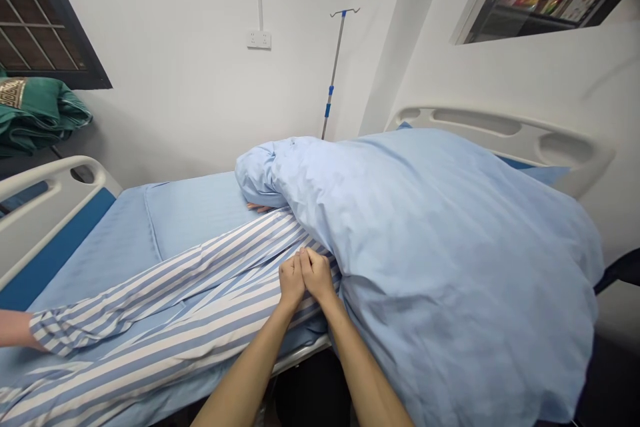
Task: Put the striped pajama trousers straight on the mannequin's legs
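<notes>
Side by side and touching, my left hand (291, 277) and my right hand (316, 272) are both closed, knuckles up. They rest on or just above the upper leg of blue-and-white striped trousers (200, 320), close to the edge of a light blue quilt (425, 227). Whatever the curled fingers hold, if anything, is hidden. The trousers are on a figure lying along the bed, its upper body covered by the quilt. Part of the figure's hand (259, 207) shows under the quilt's edge, and a bare ankle (17, 329) sticks out at the far left.
The bed has a cream footboard (75, 173) at left and a headboard (505, 123) at right. Behind it stand an IV pole (338, 47) and a wall with a socket (259, 40). Folded green cloth (45, 113) lies beyond the footboard. The quilt hangs over the near side.
</notes>
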`<state>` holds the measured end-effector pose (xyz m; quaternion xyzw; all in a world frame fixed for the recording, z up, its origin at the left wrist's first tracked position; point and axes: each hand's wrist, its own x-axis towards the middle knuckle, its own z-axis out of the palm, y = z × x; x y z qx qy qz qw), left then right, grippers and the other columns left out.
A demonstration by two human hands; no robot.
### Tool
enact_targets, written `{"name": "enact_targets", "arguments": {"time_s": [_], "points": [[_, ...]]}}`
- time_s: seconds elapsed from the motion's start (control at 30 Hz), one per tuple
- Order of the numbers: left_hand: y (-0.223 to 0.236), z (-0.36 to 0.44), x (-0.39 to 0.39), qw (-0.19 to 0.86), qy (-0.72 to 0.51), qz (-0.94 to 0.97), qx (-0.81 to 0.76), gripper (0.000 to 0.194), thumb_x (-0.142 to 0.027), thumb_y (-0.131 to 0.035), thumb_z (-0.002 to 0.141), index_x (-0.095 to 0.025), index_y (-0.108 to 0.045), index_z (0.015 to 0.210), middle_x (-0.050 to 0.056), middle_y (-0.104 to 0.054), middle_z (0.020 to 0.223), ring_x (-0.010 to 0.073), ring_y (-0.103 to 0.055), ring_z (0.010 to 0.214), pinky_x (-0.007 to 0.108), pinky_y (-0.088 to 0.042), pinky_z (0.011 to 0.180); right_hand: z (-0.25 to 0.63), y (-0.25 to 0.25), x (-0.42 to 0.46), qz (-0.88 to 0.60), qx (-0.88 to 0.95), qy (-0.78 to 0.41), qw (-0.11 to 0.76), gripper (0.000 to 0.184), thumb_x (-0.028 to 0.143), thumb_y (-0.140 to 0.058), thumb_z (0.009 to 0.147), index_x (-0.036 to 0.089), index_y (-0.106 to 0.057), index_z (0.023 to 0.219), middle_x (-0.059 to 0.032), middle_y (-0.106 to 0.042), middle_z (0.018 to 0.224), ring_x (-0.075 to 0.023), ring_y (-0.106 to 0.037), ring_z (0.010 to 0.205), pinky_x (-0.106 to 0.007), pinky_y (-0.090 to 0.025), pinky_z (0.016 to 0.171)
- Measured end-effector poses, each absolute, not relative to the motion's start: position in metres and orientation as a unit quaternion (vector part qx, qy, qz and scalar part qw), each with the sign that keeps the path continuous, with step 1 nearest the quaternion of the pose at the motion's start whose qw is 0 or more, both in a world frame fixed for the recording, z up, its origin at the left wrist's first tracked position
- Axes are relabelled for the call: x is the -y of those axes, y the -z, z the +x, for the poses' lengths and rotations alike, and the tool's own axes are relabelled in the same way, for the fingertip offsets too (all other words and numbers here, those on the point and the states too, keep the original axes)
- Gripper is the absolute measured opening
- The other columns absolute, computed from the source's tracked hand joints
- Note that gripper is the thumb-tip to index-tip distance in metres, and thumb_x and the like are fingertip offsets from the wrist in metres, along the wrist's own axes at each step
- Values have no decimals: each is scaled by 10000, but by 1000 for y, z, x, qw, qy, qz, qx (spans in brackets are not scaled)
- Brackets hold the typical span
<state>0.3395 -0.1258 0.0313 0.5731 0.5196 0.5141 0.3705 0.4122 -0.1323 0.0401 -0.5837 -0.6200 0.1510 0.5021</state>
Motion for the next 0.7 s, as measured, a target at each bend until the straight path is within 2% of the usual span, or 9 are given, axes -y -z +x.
{"name": "enact_targets", "arguments": {"time_s": [0.2, 0.4, 0.57, 0.7], "points": [[-35, 344, 122, 403, -505, 552, -526, 434, -410, -358, 845, -183, -419, 481, -17, -435, 467, 100, -358, 485, 250, -247, 508, 414, -27, 129, -585, 581, -161, 543, 410, 423, -309, 894, 192, -438, 581, -13, -513, 545, -123, -401, 511, -254, -293, 525], [-50, 357, 117, 444, -541, 521, -488, 427, -420, -372, 828, -204, -311, 465, -46, -320, 449, 89, -302, 471, 244, -242, 492, 420, -24, 128, -560, 532, -214, 598, 407, 480, -320, 870, 198, -421, 594, -4, -478, 536, -136, -431, 528, -252, -345, 521], [-36, 354, 122, 389, -487, 591, -512, 446, -389, -321, 859, -182, -437, 482, -11, -443, 467, 102, -377, 482, 253, -257, 519, 420, -25, 128, -564, 525, -208, 602, 422, 517, -355, 847, 194, -418, 584, 3, -459, 514, -131, -417, 507, -247, -346, 497], [-29, 351, 124, 355, -473, 603, -535, 463, -364, -289, 881, -175, -505, 518, 23, -541, 520, 116, -443, 519, 253, -293, 542, 421, -35, 132, -585, 567, -181, 551, 423, 500, -357, 858, 177, -465, 607, -22, -523, 544, -135, -452, 526, -244, -353, 522]]}}
